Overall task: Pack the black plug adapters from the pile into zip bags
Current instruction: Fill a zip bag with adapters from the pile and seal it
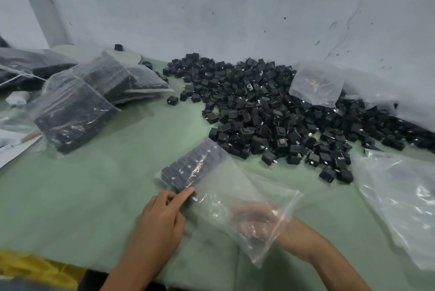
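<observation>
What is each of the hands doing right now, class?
Left hand: closed on a black adapter at the edge of the zip bag.
Right hand: inside the bag, blurred; its grip cannot be told.

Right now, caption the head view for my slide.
Left hand steadies a row of black plug adapters in a zip bag; right hand reaches inside, loose pile behind.

We record a heap of small matt black plastic plug adapters (277, 111), some showing bright metal prongs. The clear, glossy, crinkled plastic zip bag (235, 196) glints with highlights, as do the filled clear plastic bags (77, 107). The pale green table covering (106, 184) looks matt and cloth-like. The whitish wall (211, 8) appears dull and scuffed.
</observation>
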`<action>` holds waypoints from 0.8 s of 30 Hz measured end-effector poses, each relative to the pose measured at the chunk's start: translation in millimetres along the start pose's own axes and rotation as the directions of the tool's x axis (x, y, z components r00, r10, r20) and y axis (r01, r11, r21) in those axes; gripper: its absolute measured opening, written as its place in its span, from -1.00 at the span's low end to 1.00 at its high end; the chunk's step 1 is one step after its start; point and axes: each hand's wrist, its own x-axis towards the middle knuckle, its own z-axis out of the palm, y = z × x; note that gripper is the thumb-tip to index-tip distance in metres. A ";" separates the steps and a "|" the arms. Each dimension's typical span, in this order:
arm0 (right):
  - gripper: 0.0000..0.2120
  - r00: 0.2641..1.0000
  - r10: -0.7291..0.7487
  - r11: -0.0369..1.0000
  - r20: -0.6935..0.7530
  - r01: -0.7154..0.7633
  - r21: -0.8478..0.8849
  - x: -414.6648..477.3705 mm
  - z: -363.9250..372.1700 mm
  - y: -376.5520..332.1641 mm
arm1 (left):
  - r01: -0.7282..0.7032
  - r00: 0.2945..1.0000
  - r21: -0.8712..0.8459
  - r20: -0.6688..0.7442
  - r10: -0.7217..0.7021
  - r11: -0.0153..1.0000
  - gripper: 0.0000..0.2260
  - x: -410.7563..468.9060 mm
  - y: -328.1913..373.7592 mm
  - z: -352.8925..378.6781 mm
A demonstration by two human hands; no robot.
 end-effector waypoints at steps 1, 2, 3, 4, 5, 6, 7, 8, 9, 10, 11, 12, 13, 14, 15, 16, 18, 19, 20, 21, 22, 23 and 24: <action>-0.76 0.999 0.039 0.999 0.002 -0.039 0.022 -17.3 -10.5 2.1 | 0.002 1.000 -0.004 -0.001 -0.002 1.000 -0.54 0.3 0.1 -0.3; -0.81 0.998 0.055 0.998 0.000 -0.055 0.015 -32.7 -21.6 2.2 | 0.007 1.000 -0.008 0.000 -0.007 1.000 -0.53 0.7 0.0 -0.4; -0.85 0.998 0.060 0.998 0.014 -0.060 -0.002 -47.7 -34.5 2.5 | 0.014 1.000 -0.016 0.005 -0.014 1.000 -0.54 1.1 0.2 -0.4; -0.90 0.999 0.047 0.999 0.018 -0.047 -0.015 -60.3 -46.8 -0.5 | 0.022 1.000 -0.027 0.009 -0.021 0.999 -0.54 1.4 0.7 -0.4; -0.92 1.000 0.023 1.000 -0.009 -0.023 0.001 -69.8 -56.9 -6.1 | 0.026 1.000 -0.036 0.010 -0.026 0.999 -0.54 1.7 1.5 -0.6; -0.90 0.997 -0.023 1.000 -0.074 0.024 0.011 -75.2 -67.0 -12.1 | 0.026 1.000 -0.040 0.011 -0.026 0.999 -0.53 1.9 2.1 -0.6; -0.87 0.983 -0.079 0.997 -0.163 0.080 -0.001 -74.0 -76.4 -16.9 | 0.024 1.000 -0.039 0.013 -0.024 0.999 -0.53 2.1 2.5 -0.7; -0.87 0.954 -0.132 0.991 -0.269 0.122 -0.052 -65.2 -84.5 -21.3 | 0.023 1.000 -0.038 0.016 -0.023 0.999 -0.53 2.2 2.9 -1.0; -0.87 0.919 -0.176 0.983 -0.354 0.144 -0.116 -49.3 -90.1 -24.2 | 0.025 1.000 -0.038 0.017 -0.024 0.999 -0.53 2.2 3.5 -1.5; -0.85 0.886 -0.199 0.974 -0.419 0.130 -0.188 -28.3 -94.2 -26.4 | 0.026 1.000 -0.040 0.014 -0.026 0.999 -0.53 2.1 4.0 -1.9; -0.83 0.863 -0.201 0.966 -0.464 0.095 -0.242 -3.7 -97.2 -25.2 | 0.027 1.000 -0.042 0.011 -0.026 0.999 -0.53 2.0 4.5 -2.1; -0.84 0.856 -0.174 0.950 -0.487 0.017 -0.311 22.0 -99.7 -22.2 | 0.026 1.000 -0.044 0.006 -0.026 0.999 -0.53 1.8 4.7 -2.1; -0.85 0.857 -0.142 0.904 -0.495 -0.091 -0.417 46.0 -101.4 -18.5 | 0.023 1.000 -0.046 0.004 -0.023 0.999 -0.53 1.9 4.9 -2.1; -0.82 0.864 -0.119 0.821 -0.488 -0.190 -0.538 66.4 -102.0 -12.6 | 0.019 1.000 -0.048 0.004 -0.019 0.999 -0.53 1.8 5.1 -2.1; -0.80 0.876 -0.104 0.739 -0.471 -0.249 -0.626 82.4 -100.3 -5.5 | 0.011 1.000 -0.050 0.005 -0.011 0.999 -0.53 1.8 5.3 -2.3; -0.78 0.883 -0.090 0.686 -0.461 -0.281 -0.671 93.5 -97.6 1.5 | -0.001 1.000 -0.048 0.004 0.001 0.999 -0.54 1.8 5.3 -2.4; -0.77 0.865 -0.082 0.672 -0.496 -0.319 -0.669 105.1 -91.2 12.4 | -0.020 1.000 -0.040 0.004 0.020 0.999 -0.54 1.6 4.4 -2.7; -0.76 0.842 -0.090 0.683 -0.531 -0.336 -0.649 107.6 -89.2 16.9 | -0.024 1.000 -0.038 0.009 0.025 0.999 -0.53 1.7 3.7 -2.8; -0.75 0.817 -0.096 0.700 -0.568 -0.350 -0.622 108.4 -88.3 21.0 | -0.028 1.000 -0.035 0.013 0.029 0.999 -0.52 1.9 2.7 -2.6; -0.75 0.795 -0.099 0.726 -0.599 -0.354 -0.590 107.7 -88.0 24.1 | -0.033 0.999 -0.028 0.014 0.033 0.999 -0.51 2.0 1.2 -1.9; -0.74 0.779 -0.102 0.750 -0.619 -0.348 -0.562 106.0 -88.6 26.9 | -0.037 0.999 -0.021 0.011 0.037 0.999 -0.51 2.1 -0.5 -1.1; -0.72 0.776 -0.101 0.762 -0.623 -0.342 -0.550 103.4 -89.5 29.0 | -0.039 0.999 -0.016 0.006 0.039 0.999 -0.52 2.4 -2.0 -0.5; -0.67 0.787 -0.096 0.756 -0.610 -0.341 -0.559 100.2 -91.3 30.6 | -0.039 0.999 -0.013 0.002 0.039 0.999 -0.52 2.4 -3.3 0.2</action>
